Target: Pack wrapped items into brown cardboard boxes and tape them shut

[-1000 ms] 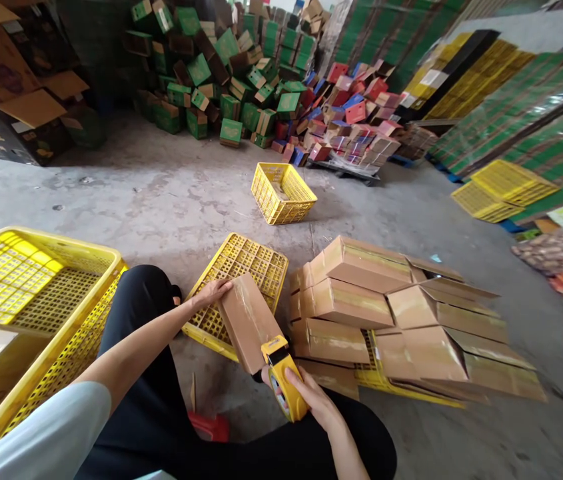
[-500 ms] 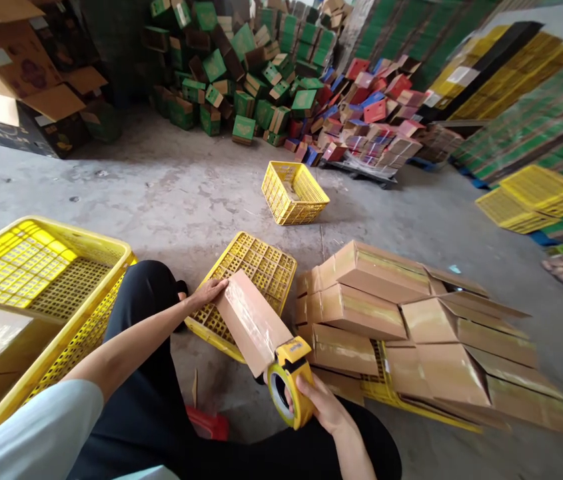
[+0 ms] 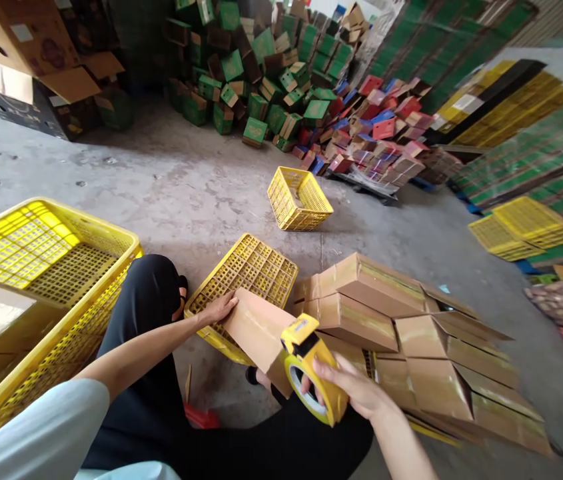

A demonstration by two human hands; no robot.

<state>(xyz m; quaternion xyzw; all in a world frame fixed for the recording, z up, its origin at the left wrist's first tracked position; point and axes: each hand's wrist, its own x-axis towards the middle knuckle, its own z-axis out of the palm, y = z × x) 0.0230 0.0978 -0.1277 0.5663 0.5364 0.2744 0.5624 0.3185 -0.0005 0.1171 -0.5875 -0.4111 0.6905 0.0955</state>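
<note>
Cardboard box (image 3: 264, 323) slants across the near right part of the grid-topped yellow crate (image 3: 251, 263); whether they touch cannot be told. Left of that crate, a large yellow crate (image 3: 88, 230) is cut off by the frame; below it, a red object (image 3: 202, 417) is mostly hidden by the leg. The box's near right end is partly hidden by a yellow tape dispenser (image 3: 332, 400). With the arm outstretched, the left hand (image 3: 220, 308) is clamped on the box's left end. Right of the crate, the right hand (image 3: 356, 387) is wrapped around the dispenser, fingers showing inside the roll, beside taped cartons (image 3: 366, 320). Beyond the crate, stained concrete floor (image 3: 201, 187) runs back to heaped green boxes (image 3: 256, 100), then red and blue ones (image 3: 376, 133).
</note>
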